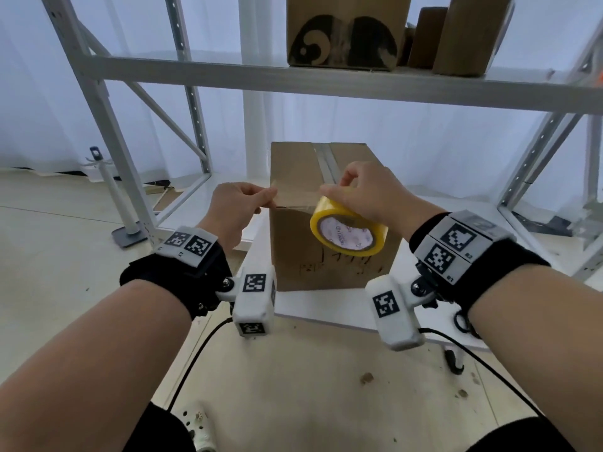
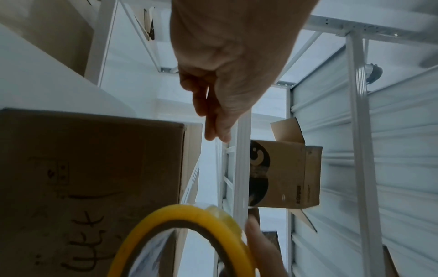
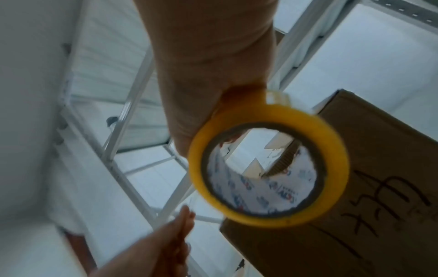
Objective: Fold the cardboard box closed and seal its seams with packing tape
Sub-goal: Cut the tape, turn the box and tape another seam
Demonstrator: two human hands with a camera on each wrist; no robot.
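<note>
Overhead, your left hand (image 1: 233, 203) pinches the loose end of the clear tape (image 1: 295, 194) at the near top edge of the closed cardboard box (image 1: 326, 223) on the white table (image 1: 326, 311), while your right hand (image 1: 362, 190) grips the yellow tape roll (image 1: 347, 231). Your left wrist view shows fingers (image 2: 213, 112) pressed together beside the box corner. Your right wrist view shows the roll clamped in your fingers against the box front.
</note>
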